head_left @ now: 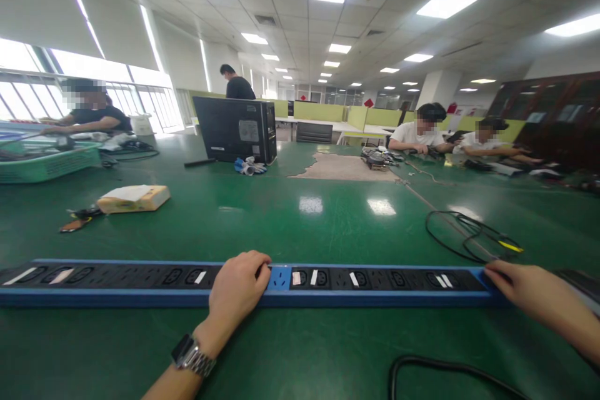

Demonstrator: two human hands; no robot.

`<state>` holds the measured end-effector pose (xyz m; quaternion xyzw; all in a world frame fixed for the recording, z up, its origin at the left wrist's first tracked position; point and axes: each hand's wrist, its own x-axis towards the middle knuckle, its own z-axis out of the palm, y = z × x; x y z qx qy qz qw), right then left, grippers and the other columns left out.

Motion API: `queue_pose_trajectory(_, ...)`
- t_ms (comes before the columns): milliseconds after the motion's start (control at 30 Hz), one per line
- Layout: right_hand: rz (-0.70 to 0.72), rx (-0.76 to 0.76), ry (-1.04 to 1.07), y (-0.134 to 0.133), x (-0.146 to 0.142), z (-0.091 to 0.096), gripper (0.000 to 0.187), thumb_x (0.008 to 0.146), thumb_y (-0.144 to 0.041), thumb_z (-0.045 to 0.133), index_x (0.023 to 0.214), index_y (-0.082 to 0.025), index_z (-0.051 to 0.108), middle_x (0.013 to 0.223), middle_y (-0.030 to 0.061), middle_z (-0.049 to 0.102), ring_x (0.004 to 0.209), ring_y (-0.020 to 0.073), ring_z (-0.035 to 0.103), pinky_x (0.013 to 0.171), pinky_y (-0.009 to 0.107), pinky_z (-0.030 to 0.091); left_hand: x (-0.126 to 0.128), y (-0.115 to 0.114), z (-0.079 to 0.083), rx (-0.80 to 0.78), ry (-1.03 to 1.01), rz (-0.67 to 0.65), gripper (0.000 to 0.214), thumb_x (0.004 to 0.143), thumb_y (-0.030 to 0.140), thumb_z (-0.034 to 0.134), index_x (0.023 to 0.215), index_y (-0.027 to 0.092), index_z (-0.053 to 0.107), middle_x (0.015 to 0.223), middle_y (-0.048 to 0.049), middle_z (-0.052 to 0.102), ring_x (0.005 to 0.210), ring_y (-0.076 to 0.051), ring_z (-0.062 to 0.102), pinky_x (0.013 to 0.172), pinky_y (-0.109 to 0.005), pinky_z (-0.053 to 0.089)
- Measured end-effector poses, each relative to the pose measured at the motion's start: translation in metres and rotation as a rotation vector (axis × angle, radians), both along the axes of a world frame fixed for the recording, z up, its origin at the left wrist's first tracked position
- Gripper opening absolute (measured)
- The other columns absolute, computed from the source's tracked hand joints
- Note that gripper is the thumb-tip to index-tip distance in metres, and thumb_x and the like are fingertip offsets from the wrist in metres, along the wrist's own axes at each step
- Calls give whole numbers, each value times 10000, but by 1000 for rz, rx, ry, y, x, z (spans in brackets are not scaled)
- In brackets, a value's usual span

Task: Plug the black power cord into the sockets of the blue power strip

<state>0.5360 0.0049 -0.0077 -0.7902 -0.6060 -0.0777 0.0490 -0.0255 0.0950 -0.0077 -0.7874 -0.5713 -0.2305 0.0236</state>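
Note:
A long blue power strip (pixel 375 297) with black sockets lies across the green table in front of me. One socket near its middle is blue, and several white stickers mark the others. My left hand (pixel 240 281), with a metal-band watch on the wrist, is wrapped over the strip just left of that blue socket. At the strip's right end, my right hand (pixel 513 281) grips the corner with thumb and fingers; part of its grasp is hidden. A thick black cable (pixel 435 362) curves over the table near my right forearm.
A black computer case (pixel 225 128) stands ahead, with gloves (pixel 250 166) beside it. Left are a tissue pack (pixel 134 199) and a green basket (pixel 51 162). A thin cable coil (pixel 464 234) lies right. Several people sit or stand around the table.

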Motion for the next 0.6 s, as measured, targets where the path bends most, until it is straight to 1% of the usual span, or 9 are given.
queue_pose_trajectory(33, 7, -23, 6, 0, -3, 2, 404, 858, -462, 338, 910, -270, 690, 894, 77, 733, 820, 302, 676, 727, 425, 504, 0, 0, 0, -1, -1, 0, 262, 870, 278, 411, 894, 220, 665, 905, -35, 697, 837, -214, 614, 773, -351, 435)
queue_pose_trajectory(167, 1, -25, -6, -2, -9, 7, 395, 870, -451, 321, 904, -271, 671, 881, 78, 731, 831, 315, 673, 725, 438, 496, 0, 0, 0, 5, 1, -4, 266, 870, 292, 415, 894, 214, 667, 902, -38, 696, 834, -221, 614, 771, -363, 440)
queue_pose_trajectory(367, -11, -45, -35, -4, -9, 7, 388, 881, -461, 302, 921, -295, 650, 863, 65, 729, 834, 309, 680, 704, 417, 495, -1, 1, -1, 20, -3, -21, 271, 864, 305, 418, 886, 213, 672, 896, -41, 700, 824, -217, 621, 776, -357, 449)
queue_pose_trajectory(500, -11, -25, -55, -4, -10, 8, 390, 880, -458, 305, 914, -289, 654, 856, 68, 729, 840, 311, 681, 691, 404, 494, -1, 0, -1, 18, 1, -17, 275, 866, 314, 415, 892, 218, 672, 899, -40, 699, 831, -219, 624, 781, -357, 451)
queue_pose_trajectory(600, -9, 15, -40, -3, -8, 11, 354, 856, -476, 363, 882, -298, 669, 813, 47, 729, 781, 284, 687, 661, 368, 498, -1, 0, -1, 11, 6, -11, 273, 872, 307, 411, 896, 220, 669, 911, -39, 697, 845, -217, 620, 790, -354, 447)
